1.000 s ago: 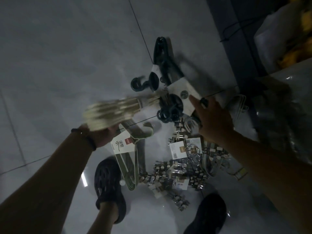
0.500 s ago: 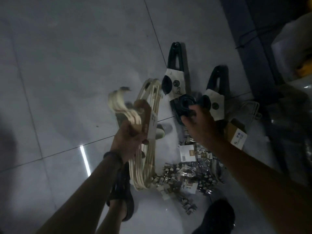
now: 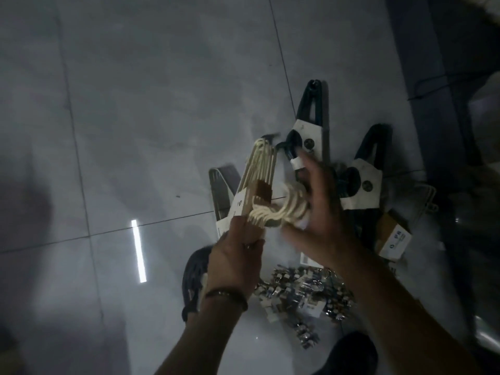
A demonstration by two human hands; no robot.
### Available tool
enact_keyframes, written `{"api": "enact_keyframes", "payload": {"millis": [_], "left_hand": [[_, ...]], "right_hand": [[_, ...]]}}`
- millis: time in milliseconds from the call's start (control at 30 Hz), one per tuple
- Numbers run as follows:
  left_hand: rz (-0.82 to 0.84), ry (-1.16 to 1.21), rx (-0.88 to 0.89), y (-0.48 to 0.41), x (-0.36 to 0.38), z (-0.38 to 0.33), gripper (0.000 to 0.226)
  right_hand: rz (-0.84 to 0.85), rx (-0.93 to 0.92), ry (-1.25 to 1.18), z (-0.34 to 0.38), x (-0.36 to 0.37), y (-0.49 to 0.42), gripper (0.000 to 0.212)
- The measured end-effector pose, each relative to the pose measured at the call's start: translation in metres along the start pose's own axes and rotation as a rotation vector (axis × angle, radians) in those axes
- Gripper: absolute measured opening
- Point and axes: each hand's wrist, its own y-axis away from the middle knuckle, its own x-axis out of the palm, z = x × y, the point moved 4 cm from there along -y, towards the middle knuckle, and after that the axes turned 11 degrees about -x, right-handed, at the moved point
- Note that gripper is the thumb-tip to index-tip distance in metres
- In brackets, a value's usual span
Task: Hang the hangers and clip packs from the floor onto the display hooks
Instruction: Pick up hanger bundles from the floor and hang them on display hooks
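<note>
Head view, looking down: your left hand [image 3: 235, 262] grips the cream hanger bundle [image 3: 261, 171], lifted clear of the floor [image 3: 121, 117]. Half a second ago your right hand [image 3: 318, 212] was down at the dark hanger packs [image 3: 309, 131]. Now it has come up to the bundle's hooks, blurred, so I cannot tell if it holds them. Clip packs [image 3: 303, 293] remain on the floor. That bundle seems ready to hang.

Dim room, glossy grey tiled floor [image 3: 135, 104].
Dark grout lines [image 3: 81, 163] cut the big tiles, and one bright strip of light [image 3: 138, 250] reflects off the shine. Over at the upper right stands a dark panel [image 3: 422, 63], a thin cable [image 3: 446, 86] trailing beside it.
</note>
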Motion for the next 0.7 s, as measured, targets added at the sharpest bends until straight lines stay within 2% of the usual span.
{"api": "enact_keyframes", "payload": {"millis": [67,133,200,267,367,433,467,533,600,667,700], "left_hand": [[0.038,-0.133,0.031,-0.013,-0.020,-0.006,0.034],[0.137,-0.318,0.084,-0.033,-0.044,-0.015,0.047],[0.214,-0.522,0.146,-0.055,-0.072,-0.028,0.057],[0.273,-0.626,0.209,-0.075,-0.100,-0.049,0.062],[0.310,-0.796,0.316,-0.102,-0.136,-0.088,0.060],[0.161,-1.022,0.392,-0.116,-0.156,-0.111,0.058],[0.041,-1.078,0.417,-0.122,-0.164,-0.118,0.065],[-0.157,-0.894,0.429,-0.127,-0.172,-0.113,0.087],[-0.341,-0.531,0.420,-0.129,-0.165,-0.084,0.097],[-0.425,-0.208,0.177,-0.130,-0.137,-0.025,0.099],[-0.368,-0.046,-0.022,-0.131,-0.117,0.006,0.100]], "right_hand": [[0.254,-0.207,0.444,0.005,-0.002,-0.014,0.099],[0.327,-0.293,0.575,0.005,-0.005,-0.032,0.085],[0.352,-0.301,0.494,0.009,-0.004,-0.047,0.080],[0.361,-0.269,0.418,0.020,-0.005,-0.057,0.076],[0.322,-0.247,0.241,0.040,-0.006,-0.064,0.063],[0.234,-0.131,0.115,0.049,0.000,-0.068,0.056],[0.164,-0.002,-0.013,0.047,0.004,-0.072,0.053],[0.026,0.323,-0.381,0.032,0.016,-0.071,0.044],[-0.039,0.632,-0.675,0.009,0.033,-0.061,0.028],[-0.072,0.861,-0.795,-0.018,0.051,-0.042,0.023],[-0.099,0.937,-0.822,-0.033,0.059,-0.033,0.023]]}}
